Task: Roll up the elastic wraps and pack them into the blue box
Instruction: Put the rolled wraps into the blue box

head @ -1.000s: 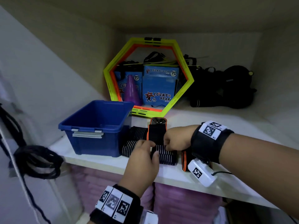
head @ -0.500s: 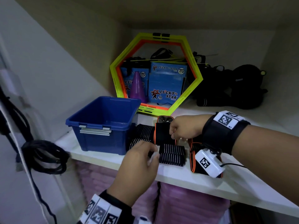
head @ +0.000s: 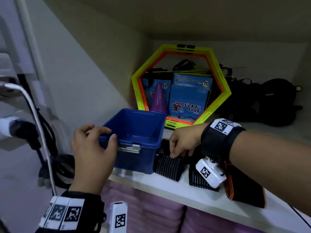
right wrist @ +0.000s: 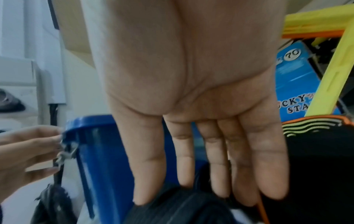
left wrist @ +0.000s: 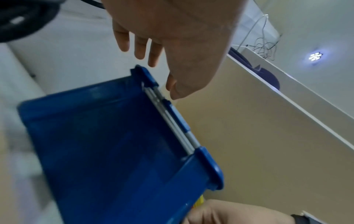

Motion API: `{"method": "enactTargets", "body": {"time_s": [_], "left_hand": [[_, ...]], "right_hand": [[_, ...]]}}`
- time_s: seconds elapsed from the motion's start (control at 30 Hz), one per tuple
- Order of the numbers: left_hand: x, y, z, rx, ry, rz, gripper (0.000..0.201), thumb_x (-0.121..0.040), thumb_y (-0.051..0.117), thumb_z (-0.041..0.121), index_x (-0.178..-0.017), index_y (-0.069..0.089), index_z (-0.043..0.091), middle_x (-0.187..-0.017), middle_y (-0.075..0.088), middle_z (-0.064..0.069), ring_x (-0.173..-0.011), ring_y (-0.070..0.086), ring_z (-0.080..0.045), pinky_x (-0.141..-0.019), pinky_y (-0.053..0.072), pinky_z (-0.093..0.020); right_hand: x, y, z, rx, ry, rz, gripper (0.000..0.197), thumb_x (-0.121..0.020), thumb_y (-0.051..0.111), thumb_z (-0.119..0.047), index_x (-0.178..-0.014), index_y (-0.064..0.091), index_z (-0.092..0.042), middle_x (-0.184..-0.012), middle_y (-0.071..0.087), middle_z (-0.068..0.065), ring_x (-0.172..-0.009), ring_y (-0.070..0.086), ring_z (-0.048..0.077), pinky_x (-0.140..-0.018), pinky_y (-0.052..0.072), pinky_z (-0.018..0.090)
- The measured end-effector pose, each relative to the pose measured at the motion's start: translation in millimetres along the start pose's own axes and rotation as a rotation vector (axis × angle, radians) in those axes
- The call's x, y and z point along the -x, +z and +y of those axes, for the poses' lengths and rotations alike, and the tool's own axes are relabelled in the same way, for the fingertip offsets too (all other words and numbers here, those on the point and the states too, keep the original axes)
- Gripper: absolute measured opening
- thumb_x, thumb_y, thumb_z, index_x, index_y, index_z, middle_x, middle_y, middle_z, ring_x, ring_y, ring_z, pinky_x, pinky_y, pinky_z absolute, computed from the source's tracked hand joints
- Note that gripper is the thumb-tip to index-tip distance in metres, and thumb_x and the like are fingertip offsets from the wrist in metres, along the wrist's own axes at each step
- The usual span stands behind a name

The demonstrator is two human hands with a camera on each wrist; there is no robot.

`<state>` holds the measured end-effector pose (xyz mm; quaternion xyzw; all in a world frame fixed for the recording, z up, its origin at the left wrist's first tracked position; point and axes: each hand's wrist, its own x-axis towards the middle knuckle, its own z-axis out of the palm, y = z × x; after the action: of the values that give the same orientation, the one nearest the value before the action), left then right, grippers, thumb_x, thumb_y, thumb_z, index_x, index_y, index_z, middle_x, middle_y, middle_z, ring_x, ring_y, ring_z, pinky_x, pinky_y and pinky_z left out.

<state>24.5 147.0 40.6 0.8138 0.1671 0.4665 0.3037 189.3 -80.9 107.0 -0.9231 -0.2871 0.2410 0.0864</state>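
The left hand [head: 91, 148] has moved, fingers spread, to the seemingly empty blue box [head: 134, 140]; right hand [head: 183, 142] fingertips rest straight on wraps [head: 168, 167].

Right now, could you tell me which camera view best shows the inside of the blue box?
The head view: it looks down into the blue box, showing its inner walls and floor with no wraps visible inside. The left wrist view shows only the box's blurred outer wall, rim and grey handle; the right wrist view shows a strip of its outside behind the right hand.
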Motion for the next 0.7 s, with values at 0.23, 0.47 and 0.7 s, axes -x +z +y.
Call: {"method": "enactTargets", "body": {"time_s": [0.23,0.47,0.7], "left_hand": [[4,7,-25,0.198,-0.110,-0.104,0.021,-0.093,0.064,0.042,-0.112,0.061,0.036,-0.127,0.048,-0.001,-0.117,0.053,-0.017,-0.102,0.040,-0.032],[5,14,-36,0.406,-0.166,-0.129,0.027,-0.094,0.061,0.048,-0.118,0.053,0.042,-0.117,0.061,0.014,-0.107,0.060,-0.013,-0.093,0.052,-0.044],[8,10,-39,0.511,-0.177,-0.198,0.042,-0.085,0.071,0.052,-0.121,0.051,0.045,-0.124,0.060,0.009,-0.112,0.062,-0.016,-0.095,0.054,-0.050]], "right_hand": [[-14,24,-21,-0.030,0.046,-0.155,0.022,-0.078,0.083,-0.019,-0.087,0.067,-0.008,-0.084,0.069,0.006,-0.070,0.067,0.020,-0.060,0.060,0.033],[-15,30,-19,-0.071,0.071,-0.126,0.025,-0.077,0.082,-0.022,-0.084,0.060,-0.013,-0.081,0.063,0.002,-0.075,0.063,0.020,-0.058,0.053,0.028],[24,-41,-24,0.098,0.072,-0.042,0.033,-0.073,0.085,-0.029,-0.085,0.058,-0.016,-0.073,0.060,0.000,-0.067,0.054,0.017,-0.057,0.047,0.030]]}}
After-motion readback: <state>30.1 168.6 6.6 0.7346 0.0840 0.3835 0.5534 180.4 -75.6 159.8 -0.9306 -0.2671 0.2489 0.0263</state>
